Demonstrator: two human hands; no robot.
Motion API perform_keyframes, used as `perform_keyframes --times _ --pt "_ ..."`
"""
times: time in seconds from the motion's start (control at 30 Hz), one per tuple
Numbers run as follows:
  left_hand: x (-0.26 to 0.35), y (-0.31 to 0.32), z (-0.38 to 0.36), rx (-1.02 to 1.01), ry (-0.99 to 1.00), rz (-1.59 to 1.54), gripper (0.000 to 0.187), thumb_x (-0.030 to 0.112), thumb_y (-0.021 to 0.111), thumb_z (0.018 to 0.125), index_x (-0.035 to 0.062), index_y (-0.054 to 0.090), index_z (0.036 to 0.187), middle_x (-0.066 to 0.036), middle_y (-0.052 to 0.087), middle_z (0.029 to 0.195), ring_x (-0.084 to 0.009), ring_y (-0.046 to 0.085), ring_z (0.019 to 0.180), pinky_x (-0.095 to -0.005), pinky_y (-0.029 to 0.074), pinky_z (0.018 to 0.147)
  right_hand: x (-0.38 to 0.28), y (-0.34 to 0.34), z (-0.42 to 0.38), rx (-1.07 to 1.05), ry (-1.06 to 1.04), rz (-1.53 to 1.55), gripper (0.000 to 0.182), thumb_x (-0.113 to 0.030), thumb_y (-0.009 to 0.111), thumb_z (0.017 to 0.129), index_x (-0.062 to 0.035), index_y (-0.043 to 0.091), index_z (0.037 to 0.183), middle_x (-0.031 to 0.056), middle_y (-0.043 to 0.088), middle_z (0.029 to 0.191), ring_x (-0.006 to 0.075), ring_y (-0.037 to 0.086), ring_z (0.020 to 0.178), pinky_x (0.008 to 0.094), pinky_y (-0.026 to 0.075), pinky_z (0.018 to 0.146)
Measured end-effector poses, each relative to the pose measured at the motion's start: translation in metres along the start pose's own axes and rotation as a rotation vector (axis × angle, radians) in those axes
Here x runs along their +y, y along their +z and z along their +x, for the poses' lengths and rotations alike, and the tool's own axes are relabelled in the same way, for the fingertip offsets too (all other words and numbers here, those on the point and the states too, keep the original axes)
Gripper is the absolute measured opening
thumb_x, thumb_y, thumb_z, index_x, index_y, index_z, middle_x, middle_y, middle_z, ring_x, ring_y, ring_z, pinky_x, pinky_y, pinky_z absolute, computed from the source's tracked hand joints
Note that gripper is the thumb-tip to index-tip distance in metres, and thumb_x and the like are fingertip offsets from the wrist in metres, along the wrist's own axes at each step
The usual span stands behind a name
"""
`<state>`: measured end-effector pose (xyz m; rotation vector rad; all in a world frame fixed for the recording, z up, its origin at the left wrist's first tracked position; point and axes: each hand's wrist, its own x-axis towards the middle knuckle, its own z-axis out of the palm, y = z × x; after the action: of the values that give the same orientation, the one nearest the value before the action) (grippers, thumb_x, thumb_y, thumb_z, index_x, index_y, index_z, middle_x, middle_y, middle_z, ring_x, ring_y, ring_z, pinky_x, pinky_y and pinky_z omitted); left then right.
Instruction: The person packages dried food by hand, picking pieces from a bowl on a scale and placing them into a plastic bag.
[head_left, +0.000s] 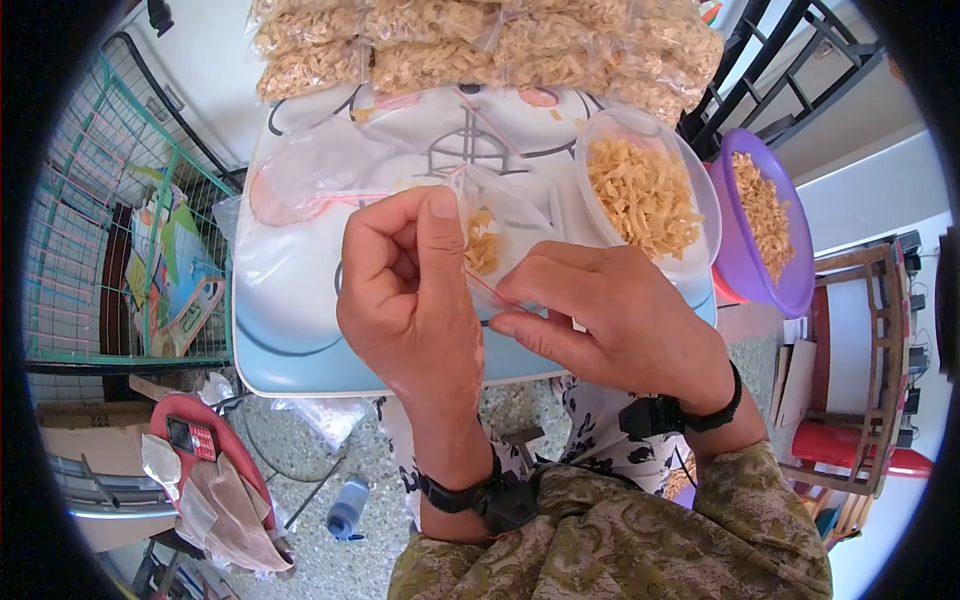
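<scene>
A clear plastic zip bag [510, 205] with a red seal line lies over the table's middle. A few yellowish dried flakes [483, 245] show inside it. My left hand [408, 285] is closed, thumb on top, at the bag's left edge. With thumb and forefinger, my right hand [615, 315] pinches the bag's red-lined edge close to me. Just beyond that hand stands a clear round tub [712, 215] of dried flakes. More thin plastic bags [300, 185] with pinkish-red strips lie flat to the left.
Filled bags of flakes [430, 60] are stacked along the table's [290, 345] far edge. A purple basin [735, 245] of flakes stands at the right. On the left are a green wire cage [150, 250] and a red stool [190, 410] bearing a phone [190, 437]. A bottle [348, 508] is on the floor.
</scene>
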<state>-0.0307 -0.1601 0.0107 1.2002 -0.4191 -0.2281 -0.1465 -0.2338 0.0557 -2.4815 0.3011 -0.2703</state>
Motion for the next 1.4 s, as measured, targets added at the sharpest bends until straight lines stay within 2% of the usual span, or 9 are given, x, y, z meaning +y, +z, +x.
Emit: perform_keyframes --times 0.13,0.33,0.5,0.73,0.93,1.03,1.1,1.33,1.4 --pt "0.003 0.001 -0.001 0.038 0.04 -0.069 0.011 0.01 0.063 0.091 -0.0009 0.06 0.09 0.001 0.06 0.076 -0.0016 0.05 0.064 -0.0159 0.041 0.058 -0.002 0.003 0.002 0.032 0.046 0.057 0.018 -0.009 0.071 0.077 -0.004 0.059 0.089 0.0104 0.058 0.087 0.0285 0.059 0.066 0.0331 0.047 0.056" --pt "0.006 0.001 -0.003 0.043 0.106 0.0 0.01 0.01 0.064 0.09 0.0002 0.061 0.09 0.002 0.058 0.074 -0.0012 0.048 0.063 -0.0154 0.039 0.056 0.01 0.009 0.007 0.084 -0.138 -0.06 0.02 -0.008 0.071 0.075 -0.0039 0.06 0.092 0.0104 0.059 0.098 0.0291 0.061 0.073 0.0353 0.05 0.06" --pt "-0.003 0.002 -0.002 -0.067 -0.003 0.026 0.012 0.012 0.065 0.089 0.0008 0.061 0.09 0.003 0.057 0.073 -0.001 0.045 0.062 -0.0157 0.037 0.054 0.01 0.005 0.002 0.173 -0.008 -0.348 0.021 -0.009 0.071 0.075 -0.0041 0.06 0.092 0.0111 0.06 0.102 0.0306 0.062 0.076 0.0363 0.051 0.063" --pt "-0.004 0.005 -0.002 -0.081 -0.072 0.041 0.012 0.012 0.064 0.09 0.001 0.061 0.09 0.004 0.057 0.072 -0.0009 0.046 0.063 -0.0158 0.038 0.055 -0.001 -0.007 -0.005 0.066 0.088 -0.293 0.028 -0.008 0.071 0.076 -0.0055 0.059 0.1 0.0093 0.062 0.1 0.029 0.064 0.077 0.0338 0.052 0.062" --pt "-0.005 0.006 -0.001 -0.076 -0.076 0.019 0.012 0.012 0.063 0.091 0.0 0.06 0.089 0.004 0.057 0.073 -0.0007 0.047 0.064 -0.0153 0.038 0.056 -0.002 -0.02 -0.007 0.265 -0.014 -0.137 0.019 -0.007 0.071 0.078 -0.0047 0.064 0.096 0.0079 0.064 0.092 0.0203 0.062 0.07 0.0296 0.048 0.055" --pt "-0.002 0.007 -0.002 -0.089 -0.127 -0.009 0.013 0.012 0.063 0.091 -0.0005 0.061 0.09 0.004 0.057 0.074 -0.0004 0.047 0.064 -0.0146 0.038 0.057 0.008 -0.041 -0.014 0.404 -0.001 -0.31 0.014 -0.006 0.068 0.081 -0.0045 0.066 0.094 0.0071 0.065 0.088 0.0154 0.059 0.067 0.0255 0.044 0.053" --pt "-0.002 0.006 -0.002 -0.096 -0.133 -0.007 0.013 0.012 0.063 0.091 -0.0007 0.061 0.091 0.004 0.057 0.074 -0.0002 0.047 0.065 -0.0144 0.038 0.057 0.015 -0.053 -0.022 0.469 0.147 -0.345 0.014 -0.008 0.064 0.082 -0.0023 0.063 0.095 0.0117 0.064 0.086 0.0267 0.063 0.075 0.0323 0.051 0.065" --pt "-0.003 0.009 -0.002 -0.084 -0.139 -0.03 0.014 0.013 0.061 0.093 -0.0011 0.062 0.093 0.004 0.057 0.076 0.0002 0.046 0.066 -0.0139 0.038 0.057 0.043 -0.073 -0.041 0.306 0.396 -0.412 0.029 -0.011 0.066 0.081 -0.0034 0.061 0.108 0.0132 0.062 0.104 0.0255 0.063 0.082 0.0331 0.05 0.071" --pt "-0.003 0.009 -0.002 -0.091 -0.165 -0.033 0.014 0.013 0.061 0.093 -0.001 0.062 0.093 0.004 0.057 0.076 0.0003 0.046 0.066 -0.0137 0.037 0.057 0.054 -0.07 -0.043 0.319 0.294 -0.391 0.038 -0.009 0.071 0.077 -0.0035 0.06 0.113 0.0077 0.06 0.107 0.015 0.055 0.072 0.027 0.044 0.058"
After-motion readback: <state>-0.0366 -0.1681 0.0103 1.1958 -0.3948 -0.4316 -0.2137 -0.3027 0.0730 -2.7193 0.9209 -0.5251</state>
